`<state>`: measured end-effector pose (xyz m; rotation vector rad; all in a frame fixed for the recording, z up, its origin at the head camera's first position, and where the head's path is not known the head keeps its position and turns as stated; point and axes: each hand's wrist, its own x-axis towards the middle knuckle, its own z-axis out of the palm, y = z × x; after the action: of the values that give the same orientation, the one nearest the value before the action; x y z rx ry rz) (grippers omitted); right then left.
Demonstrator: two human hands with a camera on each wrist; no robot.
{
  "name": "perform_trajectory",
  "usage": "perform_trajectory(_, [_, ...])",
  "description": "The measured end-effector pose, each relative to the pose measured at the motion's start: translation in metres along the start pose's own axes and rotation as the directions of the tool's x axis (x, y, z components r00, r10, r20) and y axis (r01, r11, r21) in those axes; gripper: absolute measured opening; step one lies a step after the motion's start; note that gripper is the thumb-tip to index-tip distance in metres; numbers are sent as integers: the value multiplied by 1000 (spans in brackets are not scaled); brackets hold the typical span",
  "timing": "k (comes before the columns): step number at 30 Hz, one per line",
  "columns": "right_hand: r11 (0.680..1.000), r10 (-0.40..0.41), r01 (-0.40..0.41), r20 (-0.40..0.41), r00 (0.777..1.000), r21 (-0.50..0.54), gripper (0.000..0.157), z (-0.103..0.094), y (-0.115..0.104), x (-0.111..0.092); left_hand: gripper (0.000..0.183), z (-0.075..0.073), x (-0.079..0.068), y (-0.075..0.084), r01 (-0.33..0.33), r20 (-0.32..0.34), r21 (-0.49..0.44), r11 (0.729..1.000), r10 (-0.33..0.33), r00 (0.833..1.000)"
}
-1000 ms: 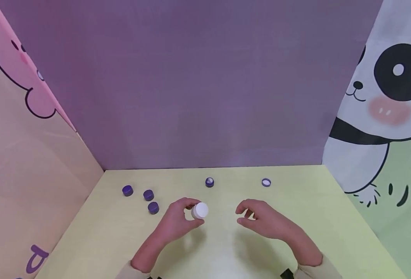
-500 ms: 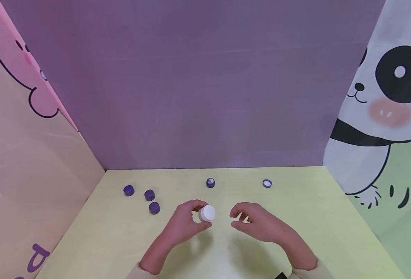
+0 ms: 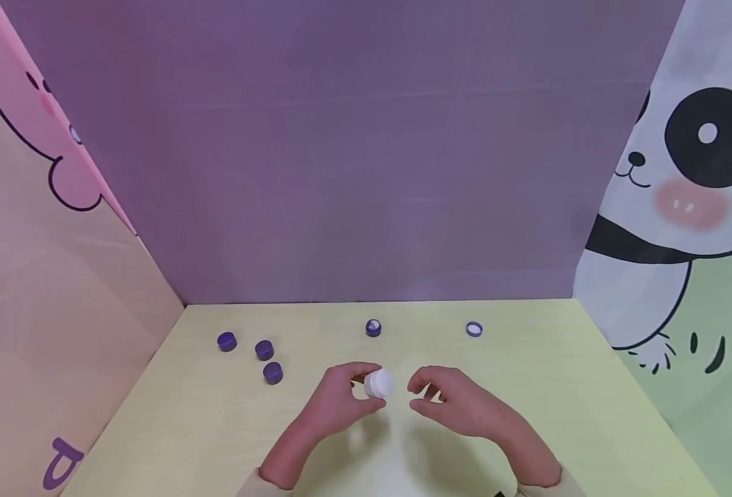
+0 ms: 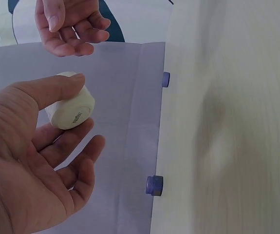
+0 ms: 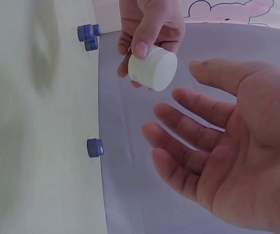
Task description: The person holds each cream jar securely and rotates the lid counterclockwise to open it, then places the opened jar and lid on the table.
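My left hand (image 3: 344,402) pinches a small white jar (image 3: 378,383) between thumb and fingers, above the middle of the table. The jar (image 5: 154,69) lies tilted on its side in the right wrist view, its smooth white lid turned toward my right hand (image 5: 242,136). Some small print marks the rounded base of the jar (image 4: 76,112) in the left wrist view. Just to the right of the lid, my right hand (image 3: 459,402) hovers with loosely bent fingers and holds nothing. A narrow gap separates its fingertips from the jar.
Several dark blue things lie on the pale table (image 3: 155,428). Three blue jars (image 3: 273,373) group at the left. A blue jar without a lid (image 3: 373,328) stands at the back middle; a blue ring-like lid (image 3: 474,329) lies back right. A purple wall (image 3: 366,172) rises behind.
My left hand has carried the white jar to the right and tilted its lid rightward. The right hand has drifted a little left and nearer to me, so the hands are closer together.
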<state>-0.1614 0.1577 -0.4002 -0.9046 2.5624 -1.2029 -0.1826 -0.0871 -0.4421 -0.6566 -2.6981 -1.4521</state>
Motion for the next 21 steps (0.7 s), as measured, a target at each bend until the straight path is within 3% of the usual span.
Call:
perform_trajectory(9, [1000,4,-4,3,1000,-15,8,0,1,0,46,2,-3,-1,22,4,2,1000,-22,1000])
perform_trajectory(21, [999,-1,-2,-59,998,-49,6,8,2,9,43,5,-7,-5,13,17,8,1000,-13,1000])
